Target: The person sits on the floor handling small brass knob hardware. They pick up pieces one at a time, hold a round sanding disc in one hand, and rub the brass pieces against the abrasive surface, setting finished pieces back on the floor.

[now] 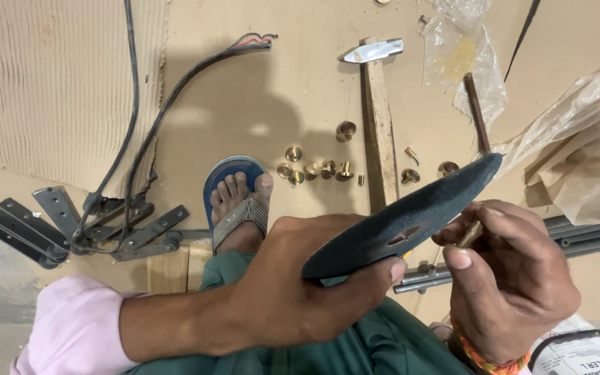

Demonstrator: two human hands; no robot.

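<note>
Your left hand [293, 285] grips the dark round abrasive cutting disc [404, 219] by its near edge, tilted. Your right hand [512, 278], just beside, pinches a small brass pin [471, 234] under the disc. Beyond your hands, brass rivets [317, 169] and a wooden-handled hammer [378, 111] lie on open board.

A tan board floor [293, 90] carries everything, with a ribbed cardboard sheet [57, 83] over its upper left. A wooden-handled hammer [378, 118] lies upright in the frame at upper centre, brass studs [314, 169] are scattered just left and right of its handle, and crumpled clear plastic bags [463, 59] and brown paper [585, 163] sit at the upper right. At the left edge lie grey metal hinge plates [32, 226] with black cables [137, 139] trailing over them, while grey metal bars [592, 236], perhaps rails, lie at the right.
</note>
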